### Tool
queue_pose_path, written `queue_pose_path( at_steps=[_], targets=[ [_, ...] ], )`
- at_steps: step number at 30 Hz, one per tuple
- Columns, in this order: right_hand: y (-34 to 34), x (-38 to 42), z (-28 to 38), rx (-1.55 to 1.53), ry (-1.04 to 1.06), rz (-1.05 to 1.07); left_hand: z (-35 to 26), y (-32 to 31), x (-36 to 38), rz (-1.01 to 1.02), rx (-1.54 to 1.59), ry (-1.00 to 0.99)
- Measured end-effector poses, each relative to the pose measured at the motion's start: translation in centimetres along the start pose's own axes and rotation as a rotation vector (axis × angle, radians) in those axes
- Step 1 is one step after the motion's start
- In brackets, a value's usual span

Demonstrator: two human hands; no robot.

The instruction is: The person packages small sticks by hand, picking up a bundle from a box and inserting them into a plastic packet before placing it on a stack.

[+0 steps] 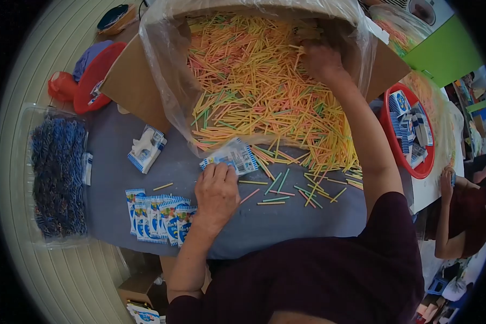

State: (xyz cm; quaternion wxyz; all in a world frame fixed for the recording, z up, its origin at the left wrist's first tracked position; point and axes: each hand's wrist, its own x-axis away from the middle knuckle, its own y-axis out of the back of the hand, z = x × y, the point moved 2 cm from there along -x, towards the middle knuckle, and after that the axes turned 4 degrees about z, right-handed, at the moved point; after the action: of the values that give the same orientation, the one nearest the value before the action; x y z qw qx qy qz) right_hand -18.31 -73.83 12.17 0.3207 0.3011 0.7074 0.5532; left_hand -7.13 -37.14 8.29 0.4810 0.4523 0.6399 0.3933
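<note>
My left hand (217, 195) rests on the grey table, its fingers closed on the lower edge of a blue-and-white packet (233, 157). My right hand (323, 60) reaches into a plastic-lined cardboard box at its upper right, among many thin pastel sticks (259, 75); its fingertips are partly hidden, so its grip cannot be made out. Sticks spill from the box onto the table (254, 221) beside the packet. Several blue-and-white packets (156, 216) lie overlapped to the left of my left forearm.
A white tissue pack (147, 148) lies left of the box flap (140, 81). A clear tray of dark blue strands (59, 175) stands at far left. Red basins (94, 81) hold items at upper left and, with packets (416, 121), at right. Another person (461, 216) is at far right.
</note>
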Motion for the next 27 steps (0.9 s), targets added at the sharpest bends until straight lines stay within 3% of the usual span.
queue_pose_path(
  at_steps=[5, 7, 8, 10, 11, 13, 14, 15, 17, 18, 21, 23, 24, 26, 27],
  targets=[
    [0.2, 0.0, -2.5, -0.388, 0.025, -0.068, 0.2, 0.5, -0.8, -0.162, 0.140, -0.009],
    [-2.2, -1.2, -4.3, -1.078, 0.052, -0.203, 0.3, 0.1, -0.7, -0.211, 0.123, 0.043],
    [-2.8, -0.9, -4.4, -1.077, 0.052, -0.202, 0.2, -0.4, -0.5, -0.211, 0.124, 0.043],
    [-3.0, 1.1, -2.9, -1.478, -0.125, 0.030, -0.6, -1.3, -0.2, -0.212, -0.068, -0.049],
    [-3.7, 1.2, -1.9, -1.477, -0.127, 0.026, -0.9, -1.5, -0.3, -0.214, -0.066, -0.052],
    [-5.6, 1.9, -0.1, -1.411, -0.241, -0.218, -1.0, -1.6, -0.6, -0.228, -0.113, 0.000],
    [-4.8, 2.5, -0.3, -1.176, 0.054, -0.184, -0.8, -1.6, -0.8, -0.228, -0.116, 0.003],
    [-3.4, 3.0, 0.3, -1.180, 0.056, -0.182, -0.6, -1.6, -0.9, -0.228, -0.106, -0.003],
    [-1.5, 3.8, 1.7, -0.556, -0.052, 0.142, -0.2, -1.1, -1.2, -0.221, -0.097, -0.012],
    [-0.7, 4.2, 1.7, -0.559, -0.053, 0.142, -0.2, -0.5, -1.4, -0.254, -0.133, -0.026],
    [0.0, 4.5, 1.8, -0.598, 0.003, 0.241, -0.1, -1.2, -0.9, -0.251, -0.133, -0.024],
    [-0.2, 4.4, 1.5, -0.961, 0.074, 0.002, 0.1, -1.7, -0.4, -0.213, -0.106, -0.016],
    [-0.4, 4.5, 1.8, -0.962, 0.074, 0.005, 0.0, -1.1, -0.3, -0.206, -0.041, 0.011],
    [0.0, 4.9, 1.9, -1.592, 0.286, -0.480, 0.0, -0.3, -0.4, -0.198, 0.029, 0.045],
    [-0.2, 5.3, 1.7, -1.592, 0.282, -0.474, 0.4, 0.0, -0.6, -0.175, 0.119, 0.080]
  ],
)
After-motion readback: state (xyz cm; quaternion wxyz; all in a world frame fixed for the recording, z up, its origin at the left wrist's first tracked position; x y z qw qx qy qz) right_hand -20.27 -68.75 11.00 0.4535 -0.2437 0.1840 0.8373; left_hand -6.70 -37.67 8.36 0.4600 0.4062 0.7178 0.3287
